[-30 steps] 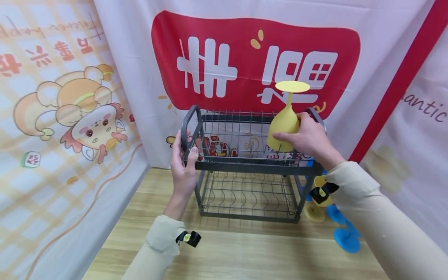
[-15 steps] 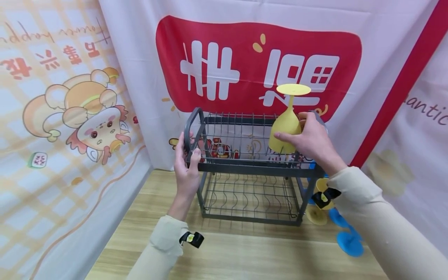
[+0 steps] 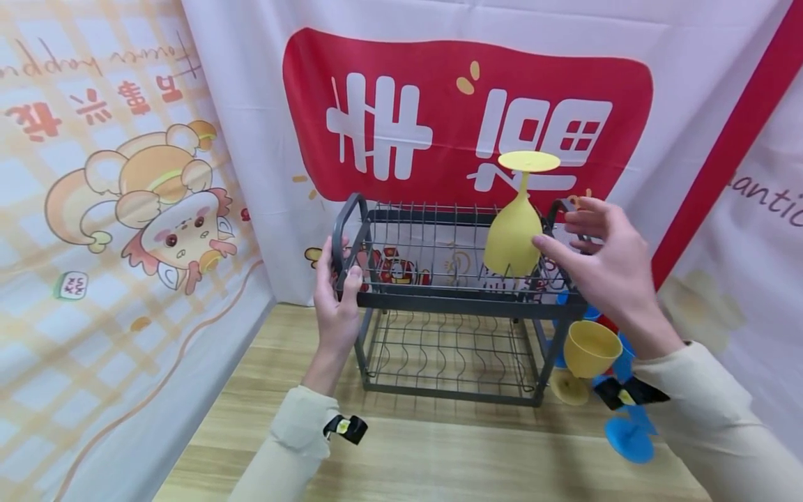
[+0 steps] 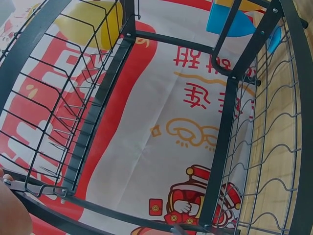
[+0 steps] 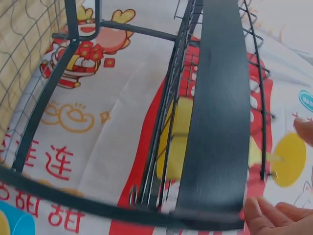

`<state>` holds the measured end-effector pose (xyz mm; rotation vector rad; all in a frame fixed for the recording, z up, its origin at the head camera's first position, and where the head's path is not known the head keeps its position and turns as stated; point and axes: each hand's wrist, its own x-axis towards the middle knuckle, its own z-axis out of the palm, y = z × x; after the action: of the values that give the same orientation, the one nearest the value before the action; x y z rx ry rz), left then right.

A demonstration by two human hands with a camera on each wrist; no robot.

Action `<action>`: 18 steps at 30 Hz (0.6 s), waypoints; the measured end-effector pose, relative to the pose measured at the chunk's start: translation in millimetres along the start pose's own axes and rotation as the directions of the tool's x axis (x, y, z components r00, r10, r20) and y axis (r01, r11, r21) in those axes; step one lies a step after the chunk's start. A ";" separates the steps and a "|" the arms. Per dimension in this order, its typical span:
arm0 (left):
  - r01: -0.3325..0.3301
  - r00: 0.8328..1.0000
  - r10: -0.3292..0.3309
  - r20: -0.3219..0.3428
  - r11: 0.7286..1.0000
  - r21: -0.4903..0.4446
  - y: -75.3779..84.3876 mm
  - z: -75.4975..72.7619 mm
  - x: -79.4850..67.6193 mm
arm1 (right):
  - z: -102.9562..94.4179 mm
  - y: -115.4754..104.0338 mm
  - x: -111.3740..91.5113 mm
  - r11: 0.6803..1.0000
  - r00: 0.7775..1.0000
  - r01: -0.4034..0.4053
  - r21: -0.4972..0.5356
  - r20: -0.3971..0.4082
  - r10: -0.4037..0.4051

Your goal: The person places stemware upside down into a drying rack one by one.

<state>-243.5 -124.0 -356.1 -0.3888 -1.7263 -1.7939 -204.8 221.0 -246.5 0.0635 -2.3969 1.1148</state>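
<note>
Left: white cloth (image 3: 144, 174) printed with pale orange checks and a cartoon figure, hung at the side.

Left hand (image 3: 337, 307), cream sleeve, black strap at the wrist: clamped on the left end of the rack, thumb in front of the frame, fingers behind.

Centre: two-tier dish rack (image 3: 452, 302) of dark grey metal bars and thin wire, standing on a light wood-grain table (image 3: 408, 446). Behind it, a white cloth backdrop bearing a large red panel (image 3: 452, 118) with white characters.

Right part of the upper tier: matte yellow stemmed goblet (image 3: 514, 240), upside down, bowl among the wires, round foot uppermost.

Right hand (image 3: 611, 261), likewise sleeved and strapped: thumb and fingers apart, just beside the goblet's bowl; whether the thumb tip touches it cannot be told.

Far right, on the table beside the rack: second yellow goblet (image 3: 592, 348), upright; blue goblets (image 3: 629, 440), partly hidden by the right arm.
</note>
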 end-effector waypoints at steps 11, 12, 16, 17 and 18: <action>-0.022 1.000 0.022 -0.002 1.000 0.002 -1.1 -1.9 1.1 | -31.2 62.9 -25.1 1.000 0.997 -0.023 -0.009 -0.068 0.023; -0.022 1.000 0.022 -0.002 1.000 0.000 -1.1 -1.3 1.0 | -34.1 69.8 -28.1 0.999 0.997 -0.028 -0.017 -0.066 0.026; -0.025 1.000 0.025 -0.001 1.000 -0.002 -2.0 0.9 1.0 | -40.4 97.7 -41.1 0.997 0.996 -0.057 -0.053 -0.076 0.053; -0.023 1.000 0.023 -0.001 1.000 0.000 -2.0 0.5 1.0 | -40.9 104.2 -44.6 0.996 0.995 -0.066 -0.055 -0.079 0.061; -0.022 1.000 0.022 -0.001 1.000 0.003 -1.9 0.1 0.8 | -41.0 110.8 -47.9 0.995 0.994 -0.078 -0.057 -0.082 0.073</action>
<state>-245.2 -124.1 -357.2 -0.4040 -1.7171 -1.7755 -172.6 316.9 -324.1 -0.0910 -2.3770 1.0573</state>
